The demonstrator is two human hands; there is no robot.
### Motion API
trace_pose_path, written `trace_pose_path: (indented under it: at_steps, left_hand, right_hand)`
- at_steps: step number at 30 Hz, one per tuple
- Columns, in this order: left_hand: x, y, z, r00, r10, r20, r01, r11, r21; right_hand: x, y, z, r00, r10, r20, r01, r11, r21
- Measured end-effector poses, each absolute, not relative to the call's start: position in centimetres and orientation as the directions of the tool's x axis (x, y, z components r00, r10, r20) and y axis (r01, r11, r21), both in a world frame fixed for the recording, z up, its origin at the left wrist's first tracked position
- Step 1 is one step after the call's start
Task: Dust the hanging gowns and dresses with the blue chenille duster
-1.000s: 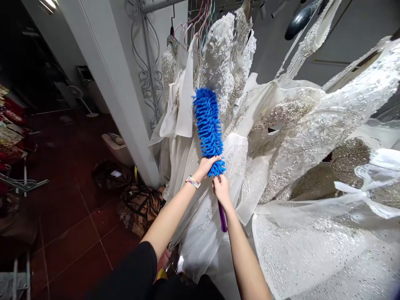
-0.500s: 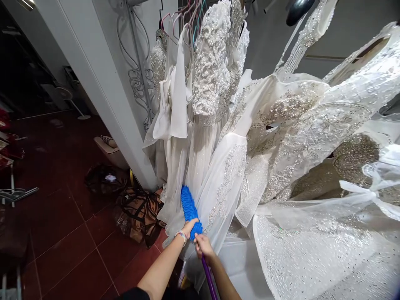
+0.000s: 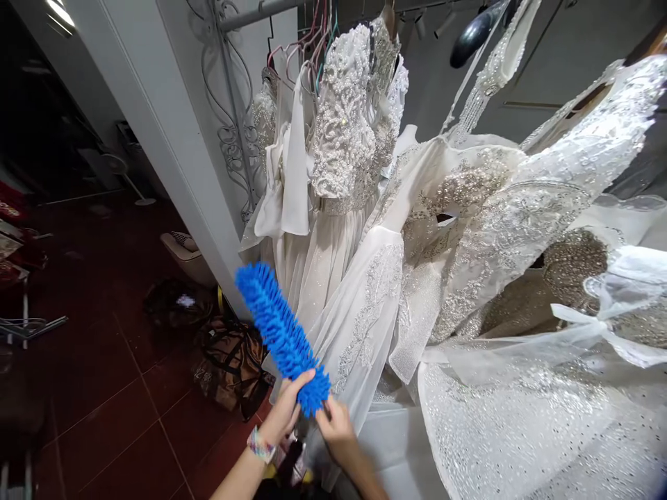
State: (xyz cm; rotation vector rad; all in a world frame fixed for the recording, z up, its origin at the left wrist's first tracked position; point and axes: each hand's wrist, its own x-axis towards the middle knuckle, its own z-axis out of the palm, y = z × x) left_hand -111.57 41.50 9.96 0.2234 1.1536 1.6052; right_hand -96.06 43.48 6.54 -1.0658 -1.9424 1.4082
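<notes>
A blue chenille duster (image 3: 281,335) slants up to the left in front of a rack of white beaded gowns (image 3: 365,208). My left hand (image 3: 285,411), with a bracelet at the wrist, grips the base of the blue head. My right hand (image 3: 338,432) holds the duster just below the head; the handle is hidden behind it. The head's tip is over the floor, beside the skirt of the leftmost gown (image 3: 292,264), not clearly touching it.
A white pillar (image 3: 177,160) stands left of the rack. Brown and dark bags (image 3: 229,354) lie on the red tiled floor (image 3: 104,389) at its foot. A large sequined gown (image 3: 547,333) fills the right side. A floor fan (image 3: 122,173) stands far back left.
The duster went from upright high against the gowns down to the skirts, and now has swung left, tilted away from the dresses. Both hands stayed on it and dropped lower.
</notes>
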Motion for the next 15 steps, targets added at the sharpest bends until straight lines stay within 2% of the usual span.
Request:
trace_pose_path:
  at_steps: [3, 5, 6, 8, 10, 12, 15]
  left_hand:
    - [-114.4, 46.6, 20.1, -0.405, 0.914, 0.005, -0.35, -0.16, 0.923]
    - [-115.7, 50.4, 26.0, -0.382, 0.885, 0.266, -0.127, -0.336, 0.933]
    - [-116.1, 52.3, 28.5, -0.355, 0.864, 0.358, -0.073, -0.407, 0.911]
    - [-116.5, 55.9, 32.1, -0.287, 0.853, 0.436, -0.015, -0.459, 0.888]
    - [-116.7, 59.0, 33.7, -0.262, 0.853, 0.45, 0.082, -0.446, 0.892]
    - [-117.1, 61.6, 33.4, -0.284, 0.848, 0.448, 0.217, -0.398, 0.891]
    - [-118.4, 64.1, 30.2, -0.287, 0.882, 0.375, 0.371, -0.258, 0.892]
  right_hand:
    - [-99.9, 47.7, 13.3, -0.434, 0.877, 0.208, 0.212, 0.324, -0.922]
    - [-102.9, 50.9, 16.9, -0.37, 0.883, 0.29, 0.159, 0.368, -0.916]
    - [-104.4, 52.5, 18.4, -0.333, 0.89, 0.312, 0.128, 0.37, -0.92]
    - [-107.1, 55.5, 20.5, -0.23, 0.914, 0.335, 0.061, 0.357, -0.932]
    - [-109.6, 58.1, 21.7, -0.093, 0.94, 0.329, -0.011, 0.329, -0.944]
    - [-111.7, 60.1, 21.8, -0.003, 0.961, 0.278, -0.098, 0.276, -0.956]
    - [-114.3, 61.5, 19.9, -0.03, 0.995, 0.095, -0.265, 0.084, -0.961]
